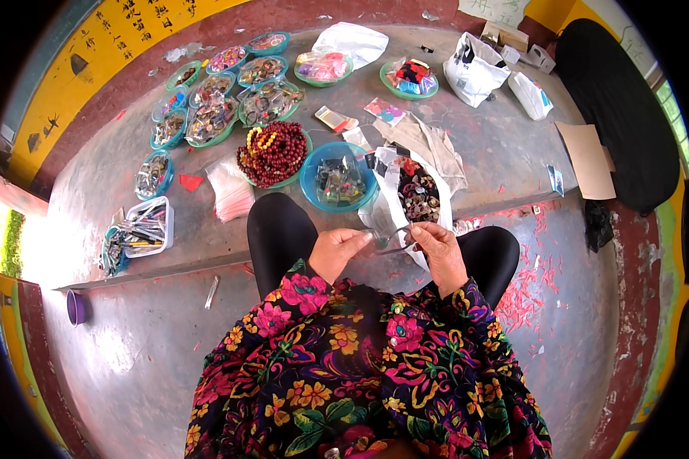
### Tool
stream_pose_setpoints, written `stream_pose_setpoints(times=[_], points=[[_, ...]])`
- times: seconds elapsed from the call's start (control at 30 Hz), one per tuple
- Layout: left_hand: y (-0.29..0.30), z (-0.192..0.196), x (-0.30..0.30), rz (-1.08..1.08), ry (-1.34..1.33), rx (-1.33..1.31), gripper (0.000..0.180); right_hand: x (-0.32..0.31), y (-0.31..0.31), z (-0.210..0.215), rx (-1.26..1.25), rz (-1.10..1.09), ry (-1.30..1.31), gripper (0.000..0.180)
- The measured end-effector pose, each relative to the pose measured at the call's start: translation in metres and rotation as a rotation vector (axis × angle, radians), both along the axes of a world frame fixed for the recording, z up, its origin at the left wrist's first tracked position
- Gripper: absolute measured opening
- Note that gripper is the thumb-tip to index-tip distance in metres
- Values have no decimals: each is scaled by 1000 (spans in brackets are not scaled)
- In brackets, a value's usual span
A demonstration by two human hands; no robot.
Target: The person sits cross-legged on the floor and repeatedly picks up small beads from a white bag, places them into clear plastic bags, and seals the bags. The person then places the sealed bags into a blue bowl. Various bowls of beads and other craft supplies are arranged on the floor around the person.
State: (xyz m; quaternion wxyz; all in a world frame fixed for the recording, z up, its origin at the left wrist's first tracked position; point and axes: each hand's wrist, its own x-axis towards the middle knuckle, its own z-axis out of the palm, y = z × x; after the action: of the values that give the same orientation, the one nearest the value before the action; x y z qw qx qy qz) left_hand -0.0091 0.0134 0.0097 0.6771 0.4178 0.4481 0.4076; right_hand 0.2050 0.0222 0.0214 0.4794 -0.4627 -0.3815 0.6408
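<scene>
My left hand [338,252] and my right hand [441,252] face each other in front of my knees, thumbs and fingers pinched. Between them stretches a thin, dark, curved strip [391,250], too small to name its kind. My right fingers grip one end of it, and my left fingertips pinch its other side. Just beyond the hands, a white plastic bag [385,170] stands with its mouth wide, holding many small dark and reddish pieces [419,194]. To its left sits a blue bowl [309,190] with small parts in clear bags.
A bowl heaped with dark red bead strings [274,155] stands left of the blue bowl. Several bowls of small parts [210,118] fill the far left. A white tub of tools [163,228] lies near the ledge. Another white bag [473,73] stands far right.
</scene>
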Motion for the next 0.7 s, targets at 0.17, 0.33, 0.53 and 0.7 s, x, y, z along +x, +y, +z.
stream_pose_setpoints(times=[0.17, 0.33, 0.53, 0.7], points=[[-2, 7, 3, -58, 101, 116, 28, -2, -1, 0, 48, -19, -37, 12], [-4, 0, 6, 12, 15, 82, 26, -7, -5, 4, 69, -101, -7, 9], [-4, -5, 4, 2, -74, -39, 25, -9, -5, -4, 74, -121, 43, 18], [-3, -6, 2, -45, -56, -28, 28, -5, -3, -9, 16, -87, 29, 16]])
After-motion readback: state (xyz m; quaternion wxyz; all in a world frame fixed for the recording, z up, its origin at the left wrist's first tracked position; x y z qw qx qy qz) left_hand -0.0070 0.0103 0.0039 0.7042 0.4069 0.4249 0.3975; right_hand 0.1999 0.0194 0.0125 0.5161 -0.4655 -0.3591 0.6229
